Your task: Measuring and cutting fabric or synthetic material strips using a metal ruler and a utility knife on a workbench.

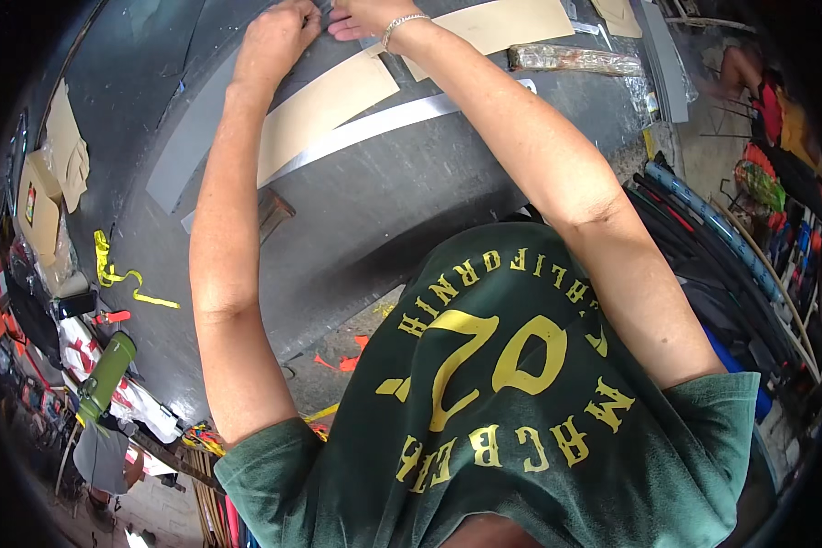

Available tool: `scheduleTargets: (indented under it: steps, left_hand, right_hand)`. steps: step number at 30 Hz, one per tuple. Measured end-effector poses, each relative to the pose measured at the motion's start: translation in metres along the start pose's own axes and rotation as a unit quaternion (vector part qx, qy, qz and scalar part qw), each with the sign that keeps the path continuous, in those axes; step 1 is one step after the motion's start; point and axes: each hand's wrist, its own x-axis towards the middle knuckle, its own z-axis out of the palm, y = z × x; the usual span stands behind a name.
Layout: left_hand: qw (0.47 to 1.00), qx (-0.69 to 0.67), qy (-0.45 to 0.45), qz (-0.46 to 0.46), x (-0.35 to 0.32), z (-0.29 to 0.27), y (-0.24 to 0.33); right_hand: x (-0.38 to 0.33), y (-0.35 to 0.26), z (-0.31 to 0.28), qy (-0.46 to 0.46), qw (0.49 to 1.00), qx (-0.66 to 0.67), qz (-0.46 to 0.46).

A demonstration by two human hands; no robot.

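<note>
Both hands are close together at the far edge of the view, over a dark work table. My left hand is closed, its fingertips bunched toward the right hand. My right hand, with a bracelet on its wrist, reaches in from the right, partly cut off by the picture's top edge; its fingers look pinched, and what they grip is hidden. Under my forearms lie a tan strip of sheet material and a second tan strip. A long metal ruler runs along the nearer strip's edge.
A bar wrapped in clear film rests at the right. Grey strips lie left, beside a brown block-like piece. Yellow tape hangs at the left. Tubes crowd the right; a person's arm shows beyond.
</note>
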Motion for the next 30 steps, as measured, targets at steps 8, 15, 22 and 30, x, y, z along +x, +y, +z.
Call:
scheduleTargets:
  steps: [8,15,22,30]
  left_hand:
    - [0.992,-0.117,0.045,0.002,-0.005,-0.019,0.031]
    - [0.887,-0.407,0.032,-0.218,-0.003,-0.007,0.118]
    - [0.298,-0.901,0.158,-0.273,-0.002,0.045,0.119]
    - [0.233,-0.796,0.417,-0.371,-0.075,0.025,0.046]
  right_hand:
    - [-0.045,-0.089,-0.002,0.299,0.931,-0.068,-0.199]
    - [-0.035,-0.11,-0.046,0.253,0.955,-0.008,-0.152]
    - [-0.046,-0.12,-0.012,0.21,0.956,-0.052,-0.2]
    - [-0.012,-0.104,-0.063,0.24,0.938,-0.167,-0.186]
